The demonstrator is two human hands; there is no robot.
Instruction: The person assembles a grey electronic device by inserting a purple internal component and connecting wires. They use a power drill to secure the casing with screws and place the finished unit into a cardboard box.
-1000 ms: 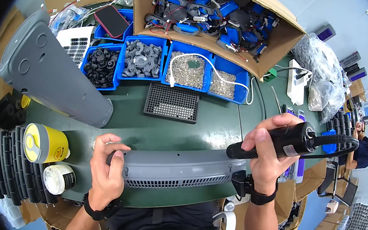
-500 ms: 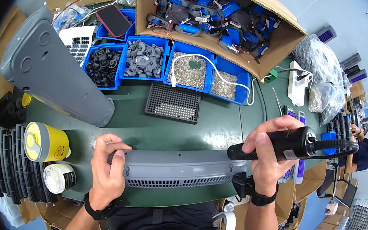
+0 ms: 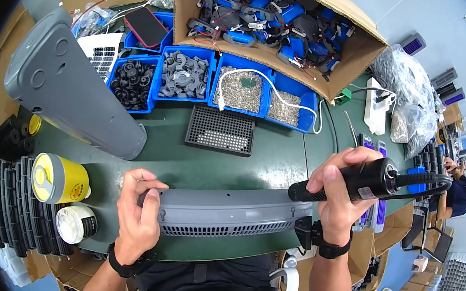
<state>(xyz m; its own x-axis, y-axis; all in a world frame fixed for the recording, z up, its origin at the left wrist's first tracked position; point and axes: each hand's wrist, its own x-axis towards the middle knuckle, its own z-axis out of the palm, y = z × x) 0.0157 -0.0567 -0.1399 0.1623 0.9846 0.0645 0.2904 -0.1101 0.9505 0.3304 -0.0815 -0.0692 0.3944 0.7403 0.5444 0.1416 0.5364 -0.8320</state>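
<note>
A long grey plastic housing point(image 3: 225, 208) with a row of vent slots lies across the near edge of the green table. My left hand point(image 3: 139, 215) grips its left end, thumb and fingers closed around it. In my right hand point(image 3: 337, 197) is a black electric screwdriver point(image 3: 365, 179), tilted, its cable leaving from the rear end. The driver's front end points down-left at the right part of the housing; its tip and any screw there are hidden. A black block-shaped piece point(image 3: 305, 231) sits at the housing's right end, beside my wrist.
Behind stand blue bins of small screws point(image 3: 239, 90), grey clips point(image 3: 184, 74) and black parts point(image 3: 132, 82), plus a black perforated tray point(image 3: 220, 131). A big carton point(image 3: 361, 62) holds blue-and-grey parts. Another grey housing point(image 3: 81, 90) and a yellow container point(image 3: 60, 180) are left. A co-worker point(image 3: 463, 187) sits right.
Both hands, the housing and the screwdriver stay almost in place. The view shifts very slightly. Another person's light-clothed legs have come into view at the lower right.
</note>
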